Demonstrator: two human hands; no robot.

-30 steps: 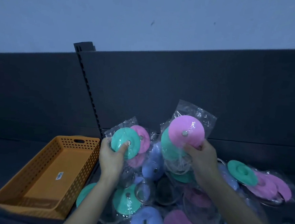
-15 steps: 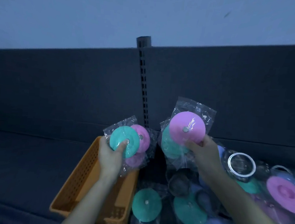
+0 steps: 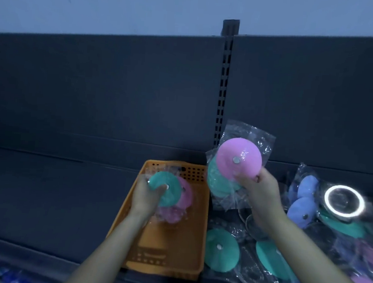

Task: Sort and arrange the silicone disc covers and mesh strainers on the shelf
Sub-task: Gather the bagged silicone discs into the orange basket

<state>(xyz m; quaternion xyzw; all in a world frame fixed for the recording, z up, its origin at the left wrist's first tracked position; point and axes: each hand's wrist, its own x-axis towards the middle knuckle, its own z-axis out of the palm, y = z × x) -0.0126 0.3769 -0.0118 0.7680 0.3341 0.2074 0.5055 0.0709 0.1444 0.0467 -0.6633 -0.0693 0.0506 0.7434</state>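
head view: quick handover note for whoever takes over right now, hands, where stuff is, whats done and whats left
Left hand: grips the teal-front pack, pink disc behind, over the basket.
Right hand: grips the pink-front pack, teal disc behind, raised just right of the basket.
The pile of bagged discs and strainers lies on the shelf, right of the basket.
Done: no pack seen lying in the basket.
Left: set down both held packs, then sort the pile.
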